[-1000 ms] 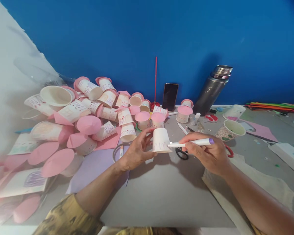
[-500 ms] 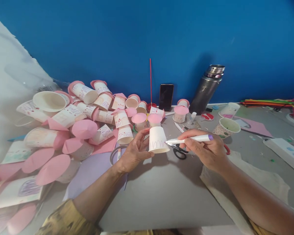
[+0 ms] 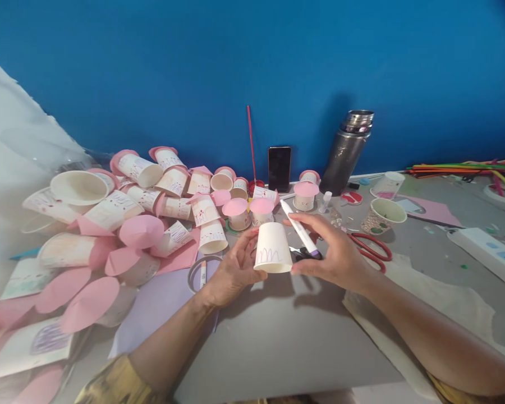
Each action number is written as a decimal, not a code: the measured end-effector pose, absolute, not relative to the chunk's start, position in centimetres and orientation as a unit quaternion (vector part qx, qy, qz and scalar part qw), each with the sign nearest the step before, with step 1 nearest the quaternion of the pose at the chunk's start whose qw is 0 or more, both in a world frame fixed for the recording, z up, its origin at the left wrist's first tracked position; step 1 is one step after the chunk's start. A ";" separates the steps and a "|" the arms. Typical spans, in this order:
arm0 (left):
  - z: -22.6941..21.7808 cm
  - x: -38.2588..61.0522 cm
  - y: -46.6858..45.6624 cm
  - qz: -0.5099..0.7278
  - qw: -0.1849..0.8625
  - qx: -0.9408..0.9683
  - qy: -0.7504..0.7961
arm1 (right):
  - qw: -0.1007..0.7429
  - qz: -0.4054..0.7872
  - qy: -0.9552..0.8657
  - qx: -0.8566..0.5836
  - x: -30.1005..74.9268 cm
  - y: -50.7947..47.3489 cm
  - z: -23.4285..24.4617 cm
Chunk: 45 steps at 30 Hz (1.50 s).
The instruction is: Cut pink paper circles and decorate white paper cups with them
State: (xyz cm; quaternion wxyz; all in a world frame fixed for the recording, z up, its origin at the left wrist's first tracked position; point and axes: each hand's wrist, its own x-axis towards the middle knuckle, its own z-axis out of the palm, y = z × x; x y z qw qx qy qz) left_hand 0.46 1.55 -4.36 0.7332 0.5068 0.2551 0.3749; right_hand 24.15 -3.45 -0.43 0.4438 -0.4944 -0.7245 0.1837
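An upside-down white paper cup (image 3: 272, 241) with a purple zigzag line on its side is held above the table. My left hand (image 3: 232, 274) is closed around its left side, the thumb near the rim. In my right hand (image 3: 340, 255) a white marker (image 3: 295, 223) with a purple end lies tilted, its tip pointing up and away from the cup. My right thumb is at the cup's right rim. Scissors with black handles (image 3: 306, 253) lie partly hidden behind the right hand. Red-handled scissors (image 3: 373, 251) rest just right of it.
Several decorated cups with pink paper cones (image 3: 142, 231) are heaped on the left, beside purple paper (image 3: 143, 314) and a tape roll (image 3: 192, 275). Along the blue wall stand a phone (image 3: 279, 168) and a steel flask (image 3: 347, 151). A power strip (image 3: 490, 255) lies at the right.
The marker tip has left the cup, and the marker has swung upright in my right hand. That hand has moved left to the cup's right side. The cup is turned slightly.
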 end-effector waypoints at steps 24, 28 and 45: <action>-5.3 -0.5 2.4 0.371 0.554 0.693 0.273 | 0.517 0.206 -0.742 -0.374 24.8 -4.6 0.4; -5.1 -0.4 2.3 0.362 0.544 0.705 0.278 | 0.483 0.225 -0.768 -0.355 24.2 -4.5 0.0; -5.2 -0.2 2.3 0.367 0.603 0.655 0.268 | 0.454 0.191 -0.759 -0.426 24.1 -4.4 0.2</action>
